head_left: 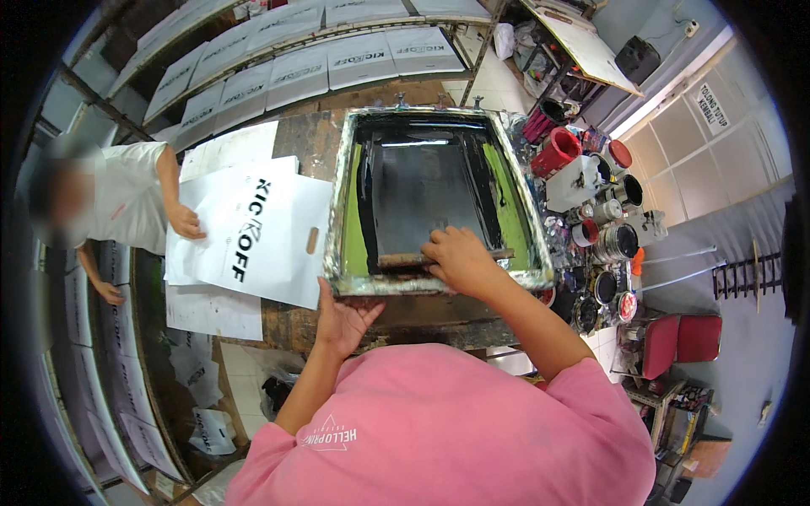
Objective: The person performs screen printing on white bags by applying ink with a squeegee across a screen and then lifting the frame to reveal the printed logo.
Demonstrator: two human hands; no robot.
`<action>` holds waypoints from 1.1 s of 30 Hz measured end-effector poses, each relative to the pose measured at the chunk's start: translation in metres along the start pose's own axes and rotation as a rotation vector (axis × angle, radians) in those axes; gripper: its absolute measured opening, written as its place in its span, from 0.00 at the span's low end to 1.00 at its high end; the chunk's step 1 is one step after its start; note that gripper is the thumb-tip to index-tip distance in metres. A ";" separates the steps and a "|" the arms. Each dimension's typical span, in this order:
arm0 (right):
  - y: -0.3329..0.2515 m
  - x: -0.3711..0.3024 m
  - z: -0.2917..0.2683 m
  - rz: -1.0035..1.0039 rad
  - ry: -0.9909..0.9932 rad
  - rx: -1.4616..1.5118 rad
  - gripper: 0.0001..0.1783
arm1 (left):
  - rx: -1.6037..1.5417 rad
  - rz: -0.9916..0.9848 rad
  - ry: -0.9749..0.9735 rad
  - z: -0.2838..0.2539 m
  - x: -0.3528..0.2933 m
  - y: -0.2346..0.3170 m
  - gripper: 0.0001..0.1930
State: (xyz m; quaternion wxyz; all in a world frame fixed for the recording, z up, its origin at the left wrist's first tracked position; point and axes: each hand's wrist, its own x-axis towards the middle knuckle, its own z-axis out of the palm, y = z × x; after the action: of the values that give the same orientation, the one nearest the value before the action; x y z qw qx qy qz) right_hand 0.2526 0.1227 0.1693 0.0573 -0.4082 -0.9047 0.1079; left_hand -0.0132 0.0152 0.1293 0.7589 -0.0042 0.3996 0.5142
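Observation:
A screen printing frame (336, 221) lies on the worktable in front of me, its mesh dark with black ink between green side strips. My right hand (461, 261) is closed over the wooden handle of a squeegee (402, 261), which lies across the near end of the mesh. At the frame's near left corner is my left hand (343, 324), palm up with fingers apart and the thumb by the rim. Just left of the frame, a white bag (283, 244) with black lettering and a handle slot rests on other white sheets. A co-worker's hand (186, 222) touches its left side.
Racks (329, 38) of printed white bags stand behind the table, with another rack (126, 363) at the lower left. Ink cans and a red bucket (557, 153) crowd the table's right side. A red chair (660, 346) stands at the right. The co-worker (126, 194) stands at the left.

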 end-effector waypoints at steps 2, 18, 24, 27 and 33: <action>0.017 0.004 0.029 -0.060 0.004 0.087 0.20 | 0.029 -0.067 0.052 -0.045 0.020 -0.019 0.50; 0.233 0.254 0.106 0.074 0.217 -0.163 0.23 | 0.105 -0.345 0.054 -0.112 0.052 -0.038 0.64; 0.245 0.276 0.130 0.074 0.148 -0.138 0.25 | 0.072 -0.352 0.107 -0.117 0.054 -0.041 0.53; 0.240 0.267 0.136 0.068 0.166 -0.146 0.24 | 0.092 -0.327 0.156 -0.109 0.053 -0.039 0.53; 0.205 0.241 0.115 0.126 0.105 -0.066 0.21 | 0.175 -0.308 0.058 -0.128 0.053 -0.042 0.53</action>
State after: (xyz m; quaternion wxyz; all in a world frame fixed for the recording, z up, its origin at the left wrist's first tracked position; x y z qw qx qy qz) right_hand 0.2208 0.4185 0.0123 0.0841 -0.4710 -0.8760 0.0601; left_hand -0.0498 -0.0172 -0.0071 0.8143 -0.0141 0.4592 0.3549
